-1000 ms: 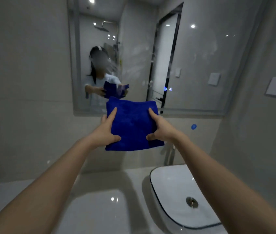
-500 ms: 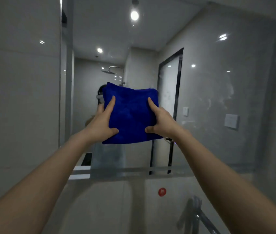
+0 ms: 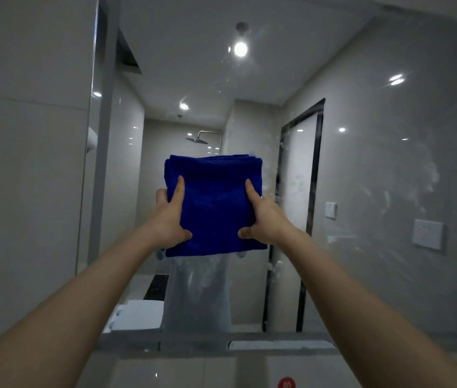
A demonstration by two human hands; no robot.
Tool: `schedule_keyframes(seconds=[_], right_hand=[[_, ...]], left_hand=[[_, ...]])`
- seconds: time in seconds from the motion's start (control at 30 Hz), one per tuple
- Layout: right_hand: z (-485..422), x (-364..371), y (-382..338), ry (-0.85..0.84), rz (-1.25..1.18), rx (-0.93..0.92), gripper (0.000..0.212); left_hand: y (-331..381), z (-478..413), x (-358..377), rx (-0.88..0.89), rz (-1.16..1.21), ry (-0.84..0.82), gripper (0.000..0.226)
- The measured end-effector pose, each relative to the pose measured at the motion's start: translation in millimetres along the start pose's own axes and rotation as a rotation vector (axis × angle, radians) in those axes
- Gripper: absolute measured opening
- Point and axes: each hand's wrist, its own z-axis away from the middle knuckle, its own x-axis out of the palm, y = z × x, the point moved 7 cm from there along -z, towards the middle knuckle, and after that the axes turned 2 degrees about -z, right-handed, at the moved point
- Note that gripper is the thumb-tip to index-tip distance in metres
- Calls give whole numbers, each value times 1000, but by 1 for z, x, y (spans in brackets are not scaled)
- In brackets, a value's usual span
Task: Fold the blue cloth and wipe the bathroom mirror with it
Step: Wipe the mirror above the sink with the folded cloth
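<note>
The blue cloth (image 3: 213, 205), folded into a thick square, is held up flat in front of the bathroom mirror (image 3: 361, 177). My left hand (image 3: 170, 217) grips its left edge with the thumb under the lower corner. My right hand (image 3: 261, 218) grips the right edge in the same way. Both arms are stretched forward. The cloth hides most of my reflection; only a pale shirt shows below it. Whether the cloth touches the glass I cannot tell.
The mirror's left edge (image 3: 93, 135) meets a grey tiled wall (image 3: 25, 163). Its bottom rim (image 3: 221, 343) runs across the lower view. Reflected are a shower head (image 3: 197, 140), a dark-framed door (image 3: 303, 191) and wall switches (image 3: 427, 234). Smears mark the glass at right.
My view has tilted up from the sink and counter to the mirror. Both hands have raised the folded cloth with the same grip, higher against the glass.
</note>
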Motion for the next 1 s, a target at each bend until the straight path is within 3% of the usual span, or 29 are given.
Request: schedule_keyframes(seconds=[0.17,0.23,0.3,0.43,0.57,0.73,0.83,1.0], right_hand=[[-7,11,3,56,45,24,114],[-5,10,4,79,103,46,112],[-1,4,4,148,202,63,100],[2,-18,-16,435,439,16,54],[-7,-23,-31,515,452,10,46],[-17,-40,-24,584,237,116,43],[-26,-38,-24,538,122,99,27],[-27,-29,-28,644,49,10,31]], left_hand=[[-8,-7,8,-10,-79,38,116],[-10,-6,5,-32,-219,101,118],[-8,-4,-4,-34,-481,214,116],[13,1,-17,36,-876,357,105],[30,-3,-12,124,-1077,326,86],[31,-13,-16,125,-988,295,94],[37,-15,-16,158,-920,326,104],[41,-20,-12,148,-926,308,128]])
